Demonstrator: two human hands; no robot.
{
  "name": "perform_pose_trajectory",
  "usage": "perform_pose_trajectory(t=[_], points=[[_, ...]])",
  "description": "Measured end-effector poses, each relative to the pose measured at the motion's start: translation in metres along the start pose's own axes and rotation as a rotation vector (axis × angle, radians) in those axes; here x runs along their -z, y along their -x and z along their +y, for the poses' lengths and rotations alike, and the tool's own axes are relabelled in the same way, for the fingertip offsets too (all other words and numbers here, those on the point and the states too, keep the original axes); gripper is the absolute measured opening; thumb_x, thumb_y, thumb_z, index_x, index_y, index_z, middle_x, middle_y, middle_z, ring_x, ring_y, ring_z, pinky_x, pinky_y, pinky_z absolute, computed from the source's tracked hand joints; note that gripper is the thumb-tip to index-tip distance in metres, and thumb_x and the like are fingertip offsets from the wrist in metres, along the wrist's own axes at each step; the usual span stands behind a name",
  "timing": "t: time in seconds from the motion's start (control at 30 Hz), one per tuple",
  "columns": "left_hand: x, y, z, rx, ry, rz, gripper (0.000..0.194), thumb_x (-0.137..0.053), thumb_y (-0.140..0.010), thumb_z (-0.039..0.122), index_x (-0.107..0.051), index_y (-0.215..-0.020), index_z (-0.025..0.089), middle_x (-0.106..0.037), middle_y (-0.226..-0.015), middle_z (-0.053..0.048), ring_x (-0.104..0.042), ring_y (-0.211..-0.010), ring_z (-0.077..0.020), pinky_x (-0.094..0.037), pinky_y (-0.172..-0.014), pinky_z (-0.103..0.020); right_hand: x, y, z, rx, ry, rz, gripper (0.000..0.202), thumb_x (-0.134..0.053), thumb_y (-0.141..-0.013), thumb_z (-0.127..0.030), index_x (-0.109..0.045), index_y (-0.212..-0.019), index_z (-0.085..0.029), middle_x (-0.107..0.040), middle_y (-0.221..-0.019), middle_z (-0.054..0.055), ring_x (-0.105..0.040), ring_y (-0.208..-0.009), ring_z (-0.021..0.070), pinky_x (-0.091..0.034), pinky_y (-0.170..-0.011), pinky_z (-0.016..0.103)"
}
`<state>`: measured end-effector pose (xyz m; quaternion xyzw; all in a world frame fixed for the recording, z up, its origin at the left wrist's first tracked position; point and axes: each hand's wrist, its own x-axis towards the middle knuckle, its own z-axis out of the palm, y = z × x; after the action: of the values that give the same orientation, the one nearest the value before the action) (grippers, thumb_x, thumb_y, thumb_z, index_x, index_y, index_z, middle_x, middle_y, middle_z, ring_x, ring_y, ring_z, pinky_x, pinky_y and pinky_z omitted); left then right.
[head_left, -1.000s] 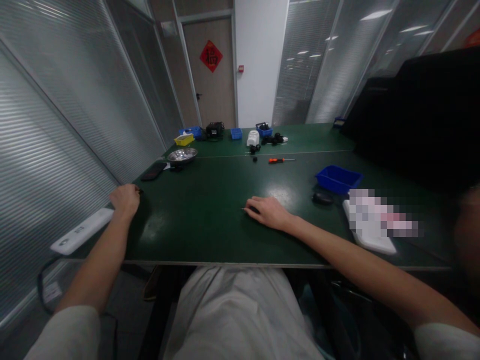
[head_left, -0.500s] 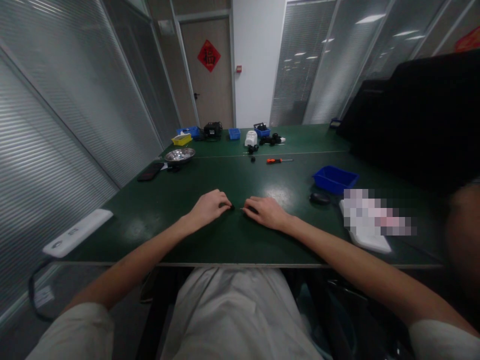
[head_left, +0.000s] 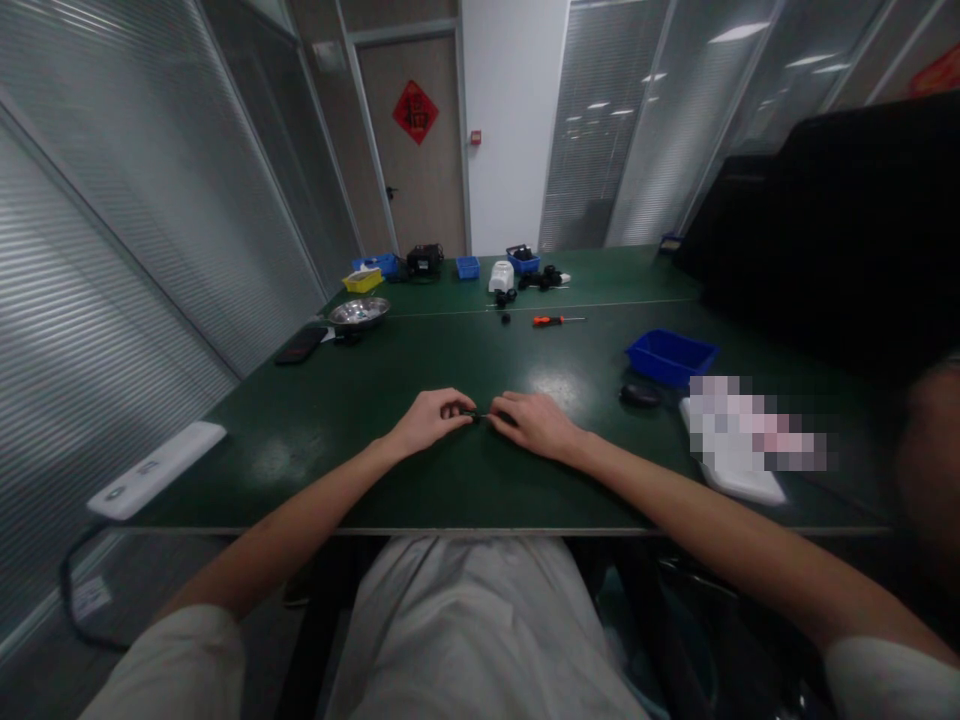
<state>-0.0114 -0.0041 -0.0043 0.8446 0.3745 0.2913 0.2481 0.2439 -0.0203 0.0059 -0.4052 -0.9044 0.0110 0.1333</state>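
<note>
Over at the table's left edge lies a white power strip (head_left: 156, 470), a dark phone (head_left: 301, 345) farther up that side, and a steel bowl (head_left: 360, 313) just beyond it!

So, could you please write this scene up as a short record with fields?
left hand: pinching a small dark piece
right hand: holding a thin metallic piece, its tip towards the left hand
contact between pieces: too small to tell
surface: green table
beyond hands: orange-handled screwdriver
left side: metal bowl
right side: blue tray
</note>
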Motion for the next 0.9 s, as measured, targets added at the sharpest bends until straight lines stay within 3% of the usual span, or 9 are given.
perform_pose_trajectory(t=[0.2, 0.73, 0.9], points=[[0.0006, 0.0008, 0.0016, -0.055, -0.01, -0.006, 0.024, -0.065, -0.095, 0.036, -0.078, -0.108, 0.02, -0.072, -0.103, -0.009, -0.065, -0.086, -0.019, -0.051, -0.079, -0.031, 0.0006, -0.0005, -0.001, 0.006, 0.008, -0.007, 0.03, -0.043, -0.106, -0.043, -0.065, -0.108, -0.023, -0.067, -0.1, 0.005, -0.061, -0.079, 0.0162, -0.027, -0.063, 0.028], [0.0041, 0.0025, 0.0035, -0.054, 0.053, -0.009, 0.019, -0.069, -0.093, 0.032, -0.079, -0.104, 0.02, -0.074, -0.105, -0.008, -0.068, -0.095, -0.0206, -0.051, -0.087, -0.032, -0.0008, 0.0019, -0.0018, 0.039, -0.039, 0.016, 0.03, -0.042, -0.107, -0.042, -0.065, -0.11, -0.022, -0.067, -0.101, 0.006, -0.061, -0.081, 0.0161, -0.03, -0.065, 0.028], [0.0016, 0.002, 0.0036, 0.013, 0.131, 0.015, 0.022, -0.071, -0.091, 0.032, -0.079, -0.104, 0.016, -0.074, -0.104, -0.009, -0.068, -0.092, -0.0198, -0.052, -0.084, -0.03, -0.0056, 0.0014, 0.0028, 0.071, -0.14, 0.072, 0.027, -0.044, -0.106, -0.041, -0.064, -0.108, -0.022, -0.068, -0.099, 0.005, -0.061, -0.083, 0.0162, -0.034, -0.069, 0.027]])
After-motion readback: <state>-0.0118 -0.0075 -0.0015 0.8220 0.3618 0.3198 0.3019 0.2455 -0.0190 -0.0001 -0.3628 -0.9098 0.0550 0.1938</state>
